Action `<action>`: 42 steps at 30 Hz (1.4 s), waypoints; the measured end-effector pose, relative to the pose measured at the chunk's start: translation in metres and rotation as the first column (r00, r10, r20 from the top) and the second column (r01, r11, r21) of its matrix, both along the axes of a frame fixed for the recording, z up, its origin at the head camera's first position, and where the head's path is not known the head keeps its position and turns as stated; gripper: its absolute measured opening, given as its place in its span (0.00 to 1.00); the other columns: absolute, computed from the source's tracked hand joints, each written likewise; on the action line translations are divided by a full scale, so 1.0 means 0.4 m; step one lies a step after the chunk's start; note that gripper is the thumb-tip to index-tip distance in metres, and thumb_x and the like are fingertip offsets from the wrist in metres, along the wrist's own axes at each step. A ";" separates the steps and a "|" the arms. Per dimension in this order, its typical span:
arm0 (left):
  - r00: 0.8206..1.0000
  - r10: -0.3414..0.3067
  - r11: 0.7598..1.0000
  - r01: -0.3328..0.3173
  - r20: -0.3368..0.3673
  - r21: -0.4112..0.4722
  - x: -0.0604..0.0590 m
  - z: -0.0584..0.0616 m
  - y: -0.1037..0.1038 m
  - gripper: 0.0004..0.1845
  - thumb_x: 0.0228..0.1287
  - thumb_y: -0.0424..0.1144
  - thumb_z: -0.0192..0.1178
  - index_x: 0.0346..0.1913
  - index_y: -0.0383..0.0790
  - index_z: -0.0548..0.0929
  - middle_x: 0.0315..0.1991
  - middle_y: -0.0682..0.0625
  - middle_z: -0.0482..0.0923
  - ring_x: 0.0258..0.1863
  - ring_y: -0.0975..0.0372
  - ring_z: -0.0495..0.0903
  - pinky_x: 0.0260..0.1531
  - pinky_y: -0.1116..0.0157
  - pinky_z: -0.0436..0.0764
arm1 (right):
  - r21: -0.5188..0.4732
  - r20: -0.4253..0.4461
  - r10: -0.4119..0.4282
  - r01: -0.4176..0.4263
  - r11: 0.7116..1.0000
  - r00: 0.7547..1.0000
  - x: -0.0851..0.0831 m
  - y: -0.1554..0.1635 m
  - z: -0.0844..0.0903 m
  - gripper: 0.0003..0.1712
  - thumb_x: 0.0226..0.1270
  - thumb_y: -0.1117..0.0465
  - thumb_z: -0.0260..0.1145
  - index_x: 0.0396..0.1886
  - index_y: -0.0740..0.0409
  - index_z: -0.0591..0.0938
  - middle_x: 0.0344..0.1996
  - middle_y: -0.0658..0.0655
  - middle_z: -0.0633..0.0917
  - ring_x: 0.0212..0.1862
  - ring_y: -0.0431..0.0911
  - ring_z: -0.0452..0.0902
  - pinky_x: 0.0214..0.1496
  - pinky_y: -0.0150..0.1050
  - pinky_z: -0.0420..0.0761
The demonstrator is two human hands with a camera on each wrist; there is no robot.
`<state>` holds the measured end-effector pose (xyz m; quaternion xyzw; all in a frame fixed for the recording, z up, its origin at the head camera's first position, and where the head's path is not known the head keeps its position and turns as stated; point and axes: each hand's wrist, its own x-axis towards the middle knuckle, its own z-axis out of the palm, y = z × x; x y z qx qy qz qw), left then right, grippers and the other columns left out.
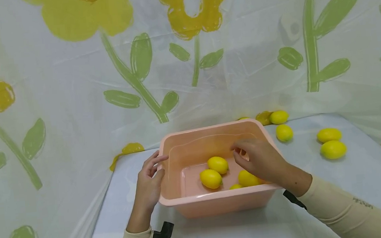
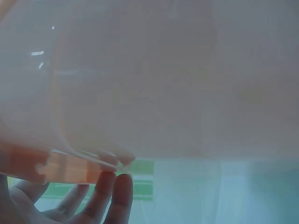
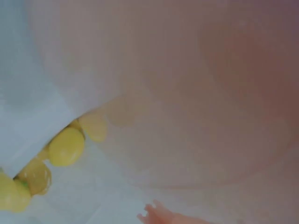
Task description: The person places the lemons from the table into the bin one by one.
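A pink plastic tub (image 1: 168, 180) stands in the middle of the table. It holds several yellow lemons (image 1: 218, 165). My left hand (image 1: 160, 165) rests against the tub's left wall, thumb at the rim. Its straight fingers (image 2: 122, 193) lie along the pale tub wall (image 2: 154, 79) in the left wrist view. My right hand (image 1: 237, 152) hovers inside the tub above the lemons, fingers loosely curled, nothing visible in it. It partly covers one lemon (image 1: 247, 178). The right wrist view is blurred: pink tub wall (image 3: 196, 93), a fingertip (image 3: 156, 214) and lemons (image 3: 67, 146) at lower left.
More lemons lie loose on the table right of the tub: two near the back curtain (image 1: 279, 117) and two farther right (image 1: 333, 149). A flower-printed plastic curtain (image 1: 73, 87) closes in the back and left sides. A black strap (image 1: 162, 233) sits on each wrist.
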<state>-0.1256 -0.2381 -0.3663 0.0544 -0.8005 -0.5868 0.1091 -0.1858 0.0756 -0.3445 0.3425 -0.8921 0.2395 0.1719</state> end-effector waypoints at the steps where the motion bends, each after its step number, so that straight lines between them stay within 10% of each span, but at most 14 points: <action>1: 1.000 0.000 1.000 0.000 0.002 0.003 0.001 0.001 0.002 0.19 0.69 0.29 0.50 0.59 0.38 0.82 0.75 0.53 0.62 0.64 0.50 0.74 0.46 0.68 0.83 | -0.025 -0.005 -0.011 0.011 1.000 1.000 0.002 0.002 0.000 0.07 0.62 0.63 0.70 0.40 0.55 0.85 0.31 0.48 0.86 0.33 0.41 0.78 0.37 0.35 0.84; 6: 1.000 0.012 1.000 -0.012 0.004 0.005 0.007 0.003 0.001 0.19 0.69 0.29 0.50 0.59 0.38 0.82 0.74 0.54 0.63 0.63 0.51 0.75 0.44 0.69 0.83 | -0.105 0.003 -0.047 0.047 0.993 0.999 0.006 0.004 0.001 0.10 0.63 0.63 0.68 0.44 0.56 0.85 0.31 0.50 0.86 0.33 0.44 0.79 0.34 0.35 0.83; 11: 0.999 0.006 0.989 -0.012 -0.044 -0.145 0.010 0.008 0.002 0.18 0.69 0.29 0.52 0.58 0.39 0.82 0.73 0.49 0.65 0.68 0.48 0.70 0.62 0.49 0.76 | -0.147 0.030 -0.047 0.051 0.988 0.998 0.006 0.008 0.005 0.10 0.65 0.64 0.67 0.45 0.56 0.85 0.31 0.49 0.85 0.33 0.42 0.77 0.32 0.32 0.80; 18: 0.997 -0.039 0.893 0.005 -0.067 -0.450 0.003 0.034 0.018 0.21 0.68 0.27 0.49 0.59 0.42 0.82 0.71 0.43 0.69 0.71 0.45 0.67 0.58 0.46 0.74 | -0.162 0.058 -0.029 0.038 0.986 0.998 0.003 0.011 0.007 0.09 0.65 0.64 0.67 0.45 0.56 0.84 0.31 0.49 0.85 0.34 0.43 0.77 0.33 0.33 0.81; 27: 0.999 0.022 0.841 0.001 0.036 -0.541 0.011 0.075 0.056 0.22 0.67 0.32 0.48 0.61 0.43 0.81 0.73 0.42 0.67 0.69 0.43 0.70 0.54 0.47 0.74 | -0.116 0.036 -0.011 0.015 0.993 0.999 0.011 0.009 0.003 0.10 0.64 0.64 0.68 0.44 0.55 0.84 0.34 0.49 0.85 0.35 0.44 0.78 0.38 0.37 0.85; 31: 0.997 0.047 0.833 -0.008 0.057 -0.554 0.004 0.064 0.072 0.21 0.69 0.37 0.49 0.61 0.44 0.80 0.75 0.44 0.64 0.70 0.47 0.69 0.47 0.51 0.74 | -0.096 0.033 -0.019 0.022 0.995 0.999 0.012 0.009 0.000 0.10 0.63 0.63 0.69 0.44 0.55 0.84 0.34 0.49 0.85 0.36 0.44 0.79 0.39 0.34 0.84; 36: 0.999 0.046 0.844 -0.023 0.028 -0.535 -0.001 0.052 0.076 0.21 0.69 0.37 0.51 0.63 0.43 0.79 0.75 0.44 0.62 0.75 0.46 0.61 0.65 0.41 0.69 | -0.136 0.013 -0.017 0.019 0.991 1.000 0.009 0.013 0.001 0.10 0.63 0.64 0.69 0.44 0.56 0.85 0.34 0.50 0.86 0.36 0.42 0.78 0.37 0.35 0.84; 42: 0.999 0.040 0.879 -0.024 0.025 -0.476 -0.002 0.045 0.070 0.22 0.70 0.37 0.49 0.65 0.42 0.78 0.77 0.44 0.60 0.77 0.47 0.58 0.68 0.43 0.66 | -0.276 -0.234 -0.059 -0.008 0.961 0.970 0.007 0.044 0.002 0.10 0.56 0.71 0.70 0.38 0.60 0.86 0.31 0.53 0.87 0.33 0.44 0.80 0.40 0.40 0.82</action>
